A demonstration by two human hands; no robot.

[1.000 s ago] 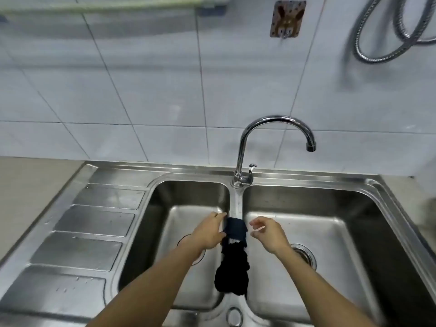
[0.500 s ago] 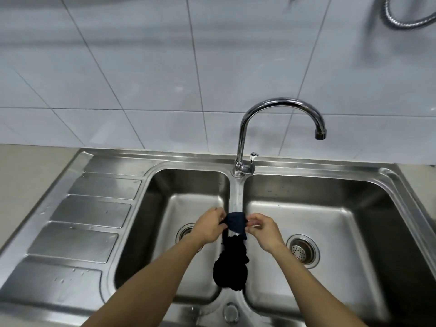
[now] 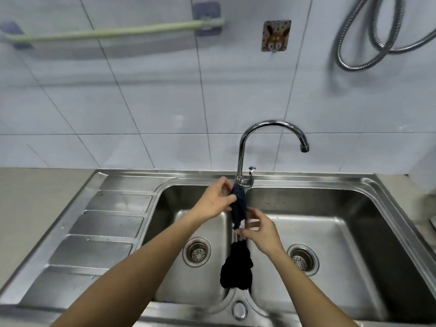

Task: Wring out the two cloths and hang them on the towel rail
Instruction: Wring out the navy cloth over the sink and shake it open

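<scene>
Lifted toward the faucet point(image 3: 245, 147), the navy cloth point(image 3: 238, 205) hangs lengthwise, left hand point(image 3: 212, 201) pinching above, right hand point(image 3: 258, 233) pinching below.

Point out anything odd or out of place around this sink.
Nothing stands out. A black cloth lies bunched on the divider between the basins, the left hand holds a dark blue cloth, and the towel rail is bare.

A dark navy cloth point(image 3: 239, 205) and a black cloth point(image 3: 236, 271) are seen against a silver steel sink point(image 3: 330, 182). The towel rail point(image 3: 113, 33) is coloured pale green (on bluish mounts), the wall tiles point(image 3: 141, 102) white, the worktop point(image 3: 35, 197) beige.
</scene>
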